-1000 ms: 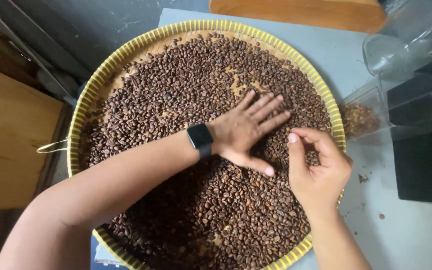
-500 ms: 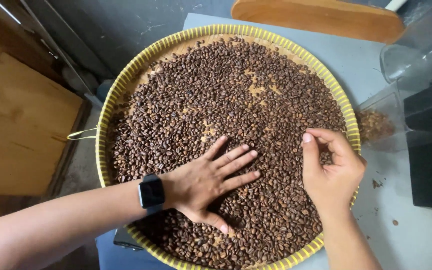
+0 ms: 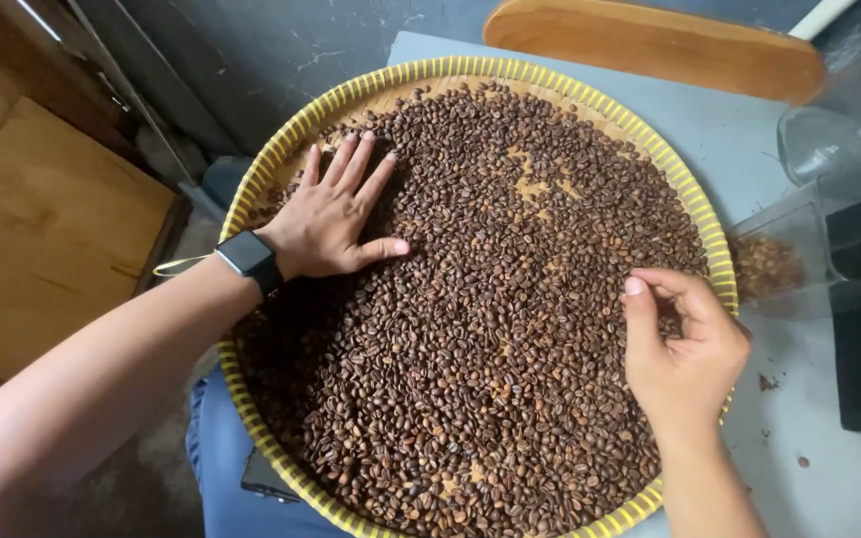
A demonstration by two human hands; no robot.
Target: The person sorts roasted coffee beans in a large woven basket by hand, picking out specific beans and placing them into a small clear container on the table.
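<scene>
Left hand (image 3: 336,214), fingers spread, lay flat on coffee beans (image 3: 470,329) at ten o'clock of woven tray (image 3: 680,169). Right hand (image 3: 685,344) curled at three o'clock; whether it pinched a bean could not be told. Light, even sweeps judged best.

Middle of tray: the coffee beans (image 3: 490,329) between the left hand (image 3: 329,214) and the right hand (image 3: 685,349) are left open for passing.
Tray rim (image 3: 281,149): a low yellow edge is met all around.
Right side: clear containers (image 3: 799,249) are placed just beside the rim.
Far side: a wooden board (image 3: 650,40) is laid on the table (image 3: 729,130).
</scene>
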